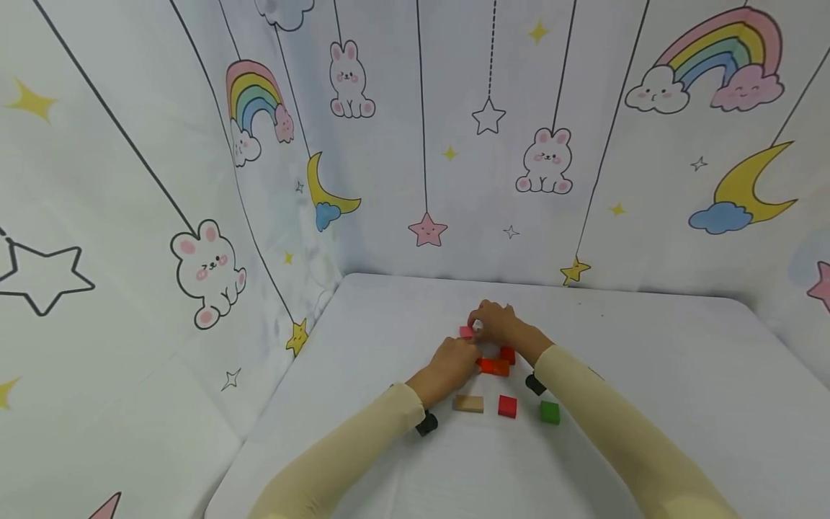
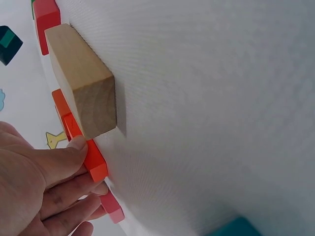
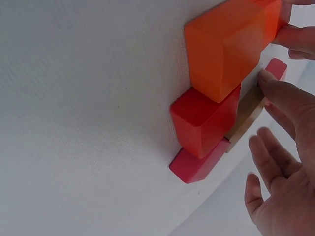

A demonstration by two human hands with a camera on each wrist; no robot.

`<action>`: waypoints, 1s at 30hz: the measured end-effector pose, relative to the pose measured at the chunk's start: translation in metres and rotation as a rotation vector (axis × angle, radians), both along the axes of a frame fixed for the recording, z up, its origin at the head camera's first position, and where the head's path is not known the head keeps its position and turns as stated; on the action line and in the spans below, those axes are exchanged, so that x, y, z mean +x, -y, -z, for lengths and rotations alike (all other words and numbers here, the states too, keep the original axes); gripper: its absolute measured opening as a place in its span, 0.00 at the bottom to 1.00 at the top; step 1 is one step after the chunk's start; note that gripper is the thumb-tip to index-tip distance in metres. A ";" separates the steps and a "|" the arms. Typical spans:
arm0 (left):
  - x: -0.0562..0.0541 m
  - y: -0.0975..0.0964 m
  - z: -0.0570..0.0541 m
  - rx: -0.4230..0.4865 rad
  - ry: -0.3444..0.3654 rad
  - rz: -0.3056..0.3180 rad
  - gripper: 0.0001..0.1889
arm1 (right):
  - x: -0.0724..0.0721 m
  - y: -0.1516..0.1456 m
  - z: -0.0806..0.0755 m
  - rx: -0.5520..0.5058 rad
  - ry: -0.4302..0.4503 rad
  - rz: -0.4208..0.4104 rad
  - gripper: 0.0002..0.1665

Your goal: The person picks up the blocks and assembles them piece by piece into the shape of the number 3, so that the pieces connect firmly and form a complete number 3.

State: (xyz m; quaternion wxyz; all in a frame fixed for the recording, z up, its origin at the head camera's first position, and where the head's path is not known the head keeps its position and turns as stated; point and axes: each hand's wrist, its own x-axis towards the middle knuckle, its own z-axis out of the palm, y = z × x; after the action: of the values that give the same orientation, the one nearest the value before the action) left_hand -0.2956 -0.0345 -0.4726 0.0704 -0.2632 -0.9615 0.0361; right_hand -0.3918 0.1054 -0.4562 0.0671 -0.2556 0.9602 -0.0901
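Observation:
My left hand point(image 1: 455, 364) pinches a bright orange-red block point(image 2: 96, 160) between thumb and fingers. Against that block's right end lies an orange block point(image 3: 226, 46). Farther back, my right hand point(image 1: 496, 323) pinches the end of a plain wooden block point(image 3: 247, 114) between thumb and forefinger, its other fingers spread. A red block point(image 3: 204, 123) and a crimson-pink block point(image 3: 199, 164) stand one behind the other by the wooden block's right end. Near its left end sits a pink block point(image 1: 466, 332). The right hand hides most of the wooden block in the head view.
Nearer the person, a plain wooden block point(image 1: 469, 403), a red block point(image 1: 507, 406) and a green block point(image 1: 550, 412) lie in a row on the white table point(image 1: 389, 310). Dark wrist devices point(image 1: 426, 423) show beside the sleeves. Printed cloth walls point(image 1: 389, 166) border the table.

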 end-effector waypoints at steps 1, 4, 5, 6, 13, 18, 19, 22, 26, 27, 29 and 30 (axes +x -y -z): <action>0.000 0.000 0.000 0.000 -0.003 0.002 0.08 | 0.000 0.000 0.000 0.000 -0.002 -0.002 0.18; 0.000 0.000 0.000 0.000 -0.013 0.005 0.08 | -0.003 0.000 0.002 0.002 -0.006 -0.004 0.17; -0.001 0.000 0.000 0.001 -0.015 0.006 0.08 | -0.004 0.000 0.004 0.002 -0.007 -0.004 0.17; -0.001 0.000 0.000 0.002 -0.017 0.006 0.08 | -0.005 0.000 0.004 0.003 -0.008 -0.003 0.17; -0.001 0.000 -0.001 -0.003 -0.010 0.002 0.08 | -0.010 -0.002 0.008 0.023 -0.010 -0.006 0.17; -0.001 0.000 -0.001 0.008 -0.004 -0.001 0.08 | -0.010 -0.002 0.007 0.036 -0.002 0.003 0.17; -0.001 0.000 0.000 0.011 -0.003 -0.002 0.08 | -0.009 -0.003 0.007 0.036 0.000 0.004 0.17; -0.002 -0.001 0.000 0.013 0.006 -0.005 0.08 | -0.009 -0.003 0.007 0.029 -0.001 0.003 0.16; -0.002 -0.001 0.001 0.013 0.017 -0.007 0.09 | -0.007 -0.004 0.007 0.016 -0.006 0.005 0.15; -0.002 -0.001 0.001 0.014 0.018 -0.008 0.09 | -0.007 -0.005 0.007 0.019 -0.009 0.004 0.15; -0.002 -0.001 0.001 0.015 0.018 -0.009 0.09 | -0.006 -0.005 0.008 0.019 -0.012 0.004 0.16; -0.002 -0.001 0.001 0.015 0.018 -0.008 0.09 | -0.006 -0.005 0.008 0.023 -0.014 0.002 0.17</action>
State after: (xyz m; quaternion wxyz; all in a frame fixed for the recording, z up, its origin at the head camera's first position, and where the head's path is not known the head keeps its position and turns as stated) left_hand -0.2973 -0.0335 -0.4740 0.0635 -0.2592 -0.9634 0.0267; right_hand -0.3979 0.1107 -0.4639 0.0632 -0.2544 0.9619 -0.0773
